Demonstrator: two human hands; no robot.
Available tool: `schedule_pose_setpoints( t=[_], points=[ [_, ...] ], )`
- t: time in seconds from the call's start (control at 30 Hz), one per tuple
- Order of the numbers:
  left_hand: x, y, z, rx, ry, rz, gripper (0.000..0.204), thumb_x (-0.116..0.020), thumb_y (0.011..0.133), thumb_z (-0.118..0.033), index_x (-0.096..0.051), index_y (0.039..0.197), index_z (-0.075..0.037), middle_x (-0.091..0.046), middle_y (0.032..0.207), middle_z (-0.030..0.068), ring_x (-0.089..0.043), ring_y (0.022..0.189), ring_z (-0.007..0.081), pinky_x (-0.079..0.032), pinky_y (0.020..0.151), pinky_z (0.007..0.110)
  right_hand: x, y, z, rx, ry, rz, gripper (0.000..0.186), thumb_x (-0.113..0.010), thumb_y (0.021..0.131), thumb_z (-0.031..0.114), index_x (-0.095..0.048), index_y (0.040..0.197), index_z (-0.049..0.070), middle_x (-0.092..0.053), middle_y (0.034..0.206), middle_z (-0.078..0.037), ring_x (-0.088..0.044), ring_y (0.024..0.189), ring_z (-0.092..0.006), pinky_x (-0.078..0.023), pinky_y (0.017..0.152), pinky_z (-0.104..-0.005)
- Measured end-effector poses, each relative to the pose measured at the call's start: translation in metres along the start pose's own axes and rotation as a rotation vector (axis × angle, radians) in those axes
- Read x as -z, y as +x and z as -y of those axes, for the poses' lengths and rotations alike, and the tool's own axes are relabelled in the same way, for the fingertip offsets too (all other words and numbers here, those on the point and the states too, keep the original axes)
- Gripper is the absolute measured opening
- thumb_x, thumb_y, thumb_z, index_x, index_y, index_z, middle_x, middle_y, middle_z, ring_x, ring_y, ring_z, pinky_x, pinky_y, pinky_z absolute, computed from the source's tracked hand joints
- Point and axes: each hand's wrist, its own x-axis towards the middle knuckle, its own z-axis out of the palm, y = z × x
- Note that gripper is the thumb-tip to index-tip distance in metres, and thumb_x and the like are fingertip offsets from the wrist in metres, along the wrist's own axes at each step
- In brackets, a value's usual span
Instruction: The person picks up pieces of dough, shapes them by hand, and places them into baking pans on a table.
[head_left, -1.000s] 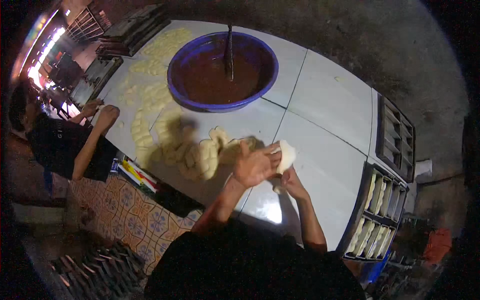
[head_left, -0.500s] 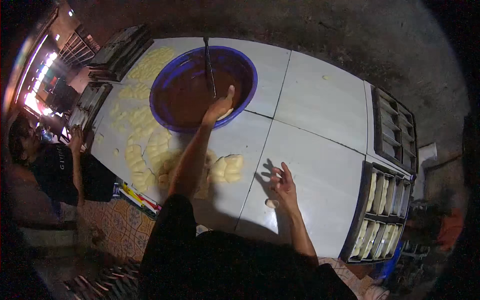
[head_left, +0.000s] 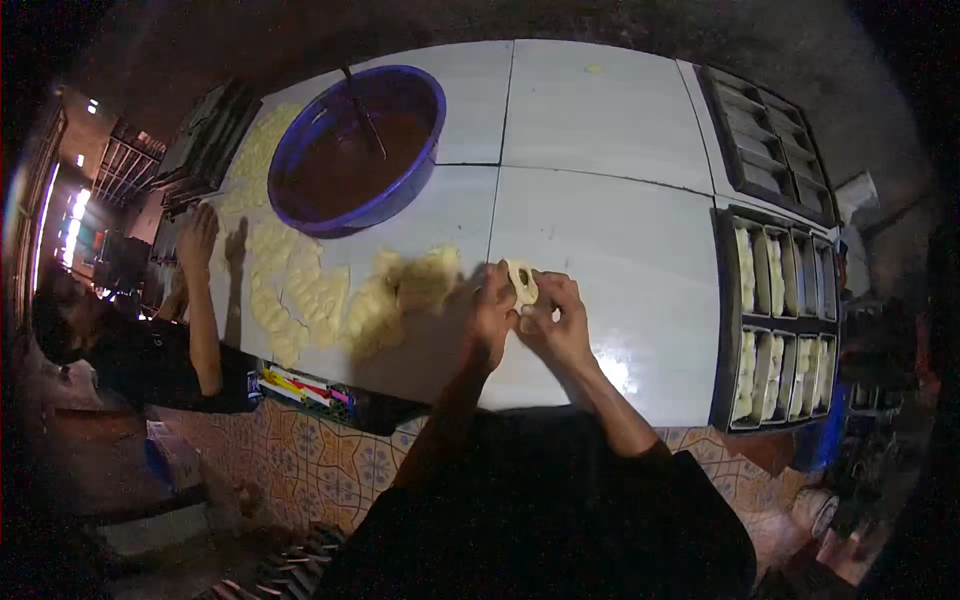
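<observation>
My left hand and my right hand are together over the white tiled table, fingers closed around one pale piece of dough. The dough is bent up at its edges around a dark brown filling. To the left of my hands lie many soft, flattened dough pieces, the nearest ones in shadow. Beyond them stands a purple basin holding a brown paste, with a long dark-handled utensil leaning in it.
At the right edge sit divided metal baking pans, some slots filled with dough, and another pan set behind. A co-worker's arm reaches over the left end, near stacked dark trays. A crate of colourful packets is below the table edge.
My left hand has left the basin with the dough and come back to meet my right hand. My right hand, spread before, now grips the dough too. The view has shifted.
</observation>
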Motion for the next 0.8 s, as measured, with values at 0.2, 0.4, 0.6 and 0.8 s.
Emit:
schedule_pose_setpoints(
  t=[0.2, 0.4, 0.6, 0.8],
  points=[
    [0.012, -0.034, 0.039, -0.292, 0.445, 0.203, 0.029, -0.060, 0.088, -0.003, -0.056, 0.115, 0.007, -0.060, 0.105, 0.0152, -0.062, 0.091, 0.0185, -0.052, 0.075, 0.028, 0.021, -0.027, 0.009, -0.072, 0.325, -0.003, 0.015, -0.061, 0.082, 0.007, -0.063, 0.094, -0.001, -0.056, 0.109, -0.011, -0.057, 0.095, -0.0218, -0.047, 0.080, -0.0324],
    [0.016, -0.056, 0.047, -0.045, 0.205, 0.170, 0.028, -0.060, 0.091, -0.015, -0.059, 0.104, 0.009, -0.061, 0.100, 0.0144, -0.063, 0.087, 0.0195, -0.055, 0.080, 0.030, 0.039, -0.048, 0.020, 0.000, 0.028, 0.248, 0.019, -0.064, 0.082, 0.008, -0.065, 0.099, 0.000, -0.059, 0.107, -0.011, -0.058, 0.100, -0.0182, -0.050, 0.081, -0.0320],
    [0.024, -0.057, 0.062, 0.037, 0.305, 0.027, 0.021, -0.064, 0.086, -0.006, -0.059, 0.104, 0.004, -0.061, 0.093, 0.0099, -0.062, 0.086, 0.0149, -0.056, 0.071, 0.028, 0.028, -0.059, 0.023, -0.335, 0.196, 0.174, 0.031, -0.056, 0.091, 0.020, -0.060, 0.114, 0.000, -0.066, 0.101, -0.014, -0.062, 0.087, -0.0180, -0.050, 0.077, -0.0299],
    [0.044, -0.066, 0.054, -0.292, 0.158, 0.287, 0.057, -0.058, 0.075, 0.014, -0.038, 0.126, -0.003, -0.055, 0.100, 0.0098, -0.061, 0.091, 0.0172, -0.052, 0.072, 0.025, 0.035, -0.040, 0.019, -0.865, 0.576, 0.807, 0.052, -0.059, 0.089, 0.015, -0.040, 0.137, 0.009, -0.062, 0.108, -0.011, -0.060, 0.088, -0.0175, -0.051, 0.071, -0.0311]
  ],
)
